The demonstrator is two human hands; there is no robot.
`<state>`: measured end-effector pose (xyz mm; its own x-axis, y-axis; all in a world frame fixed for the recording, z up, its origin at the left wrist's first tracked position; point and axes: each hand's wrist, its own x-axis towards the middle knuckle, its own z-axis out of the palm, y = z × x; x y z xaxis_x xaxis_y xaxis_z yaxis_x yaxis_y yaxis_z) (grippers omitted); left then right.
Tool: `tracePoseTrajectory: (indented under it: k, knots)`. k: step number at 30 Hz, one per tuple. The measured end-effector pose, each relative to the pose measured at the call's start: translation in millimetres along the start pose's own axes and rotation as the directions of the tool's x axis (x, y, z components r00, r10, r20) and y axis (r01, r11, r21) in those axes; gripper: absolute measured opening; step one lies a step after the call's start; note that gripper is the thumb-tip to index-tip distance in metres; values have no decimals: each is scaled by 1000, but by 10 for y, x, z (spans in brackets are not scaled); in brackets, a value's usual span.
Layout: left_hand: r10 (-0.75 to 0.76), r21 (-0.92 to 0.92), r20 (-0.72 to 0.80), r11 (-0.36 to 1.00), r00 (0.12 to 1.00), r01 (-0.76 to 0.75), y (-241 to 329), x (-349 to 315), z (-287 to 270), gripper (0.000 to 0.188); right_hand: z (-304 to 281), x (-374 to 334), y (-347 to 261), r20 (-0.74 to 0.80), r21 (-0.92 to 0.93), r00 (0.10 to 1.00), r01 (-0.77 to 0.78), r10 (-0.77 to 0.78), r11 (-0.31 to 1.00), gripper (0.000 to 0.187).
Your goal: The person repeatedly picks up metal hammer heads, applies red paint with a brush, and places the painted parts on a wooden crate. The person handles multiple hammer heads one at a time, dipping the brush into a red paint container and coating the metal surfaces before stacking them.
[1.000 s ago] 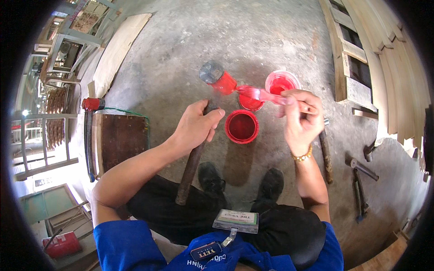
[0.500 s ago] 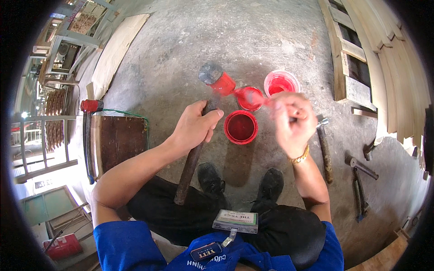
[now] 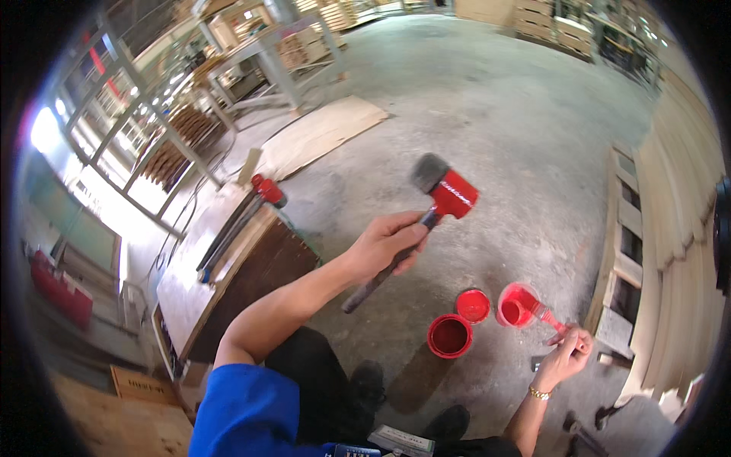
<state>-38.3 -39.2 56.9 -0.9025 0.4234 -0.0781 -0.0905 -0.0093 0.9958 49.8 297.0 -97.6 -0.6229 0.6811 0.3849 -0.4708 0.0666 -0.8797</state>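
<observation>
My left hand [image 3: 392, 242] is closed round the dark handle of a mallet [image 3: 455, 194], lifted above the floor. Its head is bright red at one end and dark grey at the other. Down at the right, my right hand [image 3: 569, 354] pinches a red-smeared paintbrush [image 3: 547, 314]. The bristle end reaches into a pale tub [image 3: 504, 302] coated inside with red paint. Beside that tub sit a shallow red lid [image 3: 473, 305] and an open red can [image 3: 432, 343] with dark red contents. Both stand on the concrete floor in front of my shoes.
On my left, a second red-and-dark mallet [image 3: 268, 190] lies along a wooden box [image 3: 255, 301]. Beyond it a plywood sheet [image 3: 327, 137] rests on the floor. A pallet [image 3: 618, 251] and stacked boards [image 3: 685, 198] line the right side. Hammers [image 3: 582, 433] lie at lower right.
The view has tilted up and turned left. My right hand has brought the brush away from the mallet to the pale tub. The mallet, still in my left hand, now points away, farther from the cans.
</observation>
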Motion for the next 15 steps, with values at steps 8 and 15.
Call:
tracePoseTrajectory:
  k: [8,15]
  knots:
    - [35,409,-456,895,890,175,448,-395,-152,37,-55,-89,60,84,-47,993,-75,79,996,11]
    - [435,748,-630,561,643,354,978,-1128,-1776,31,106,161,-128,215,-171,975,-9,46,985,19]
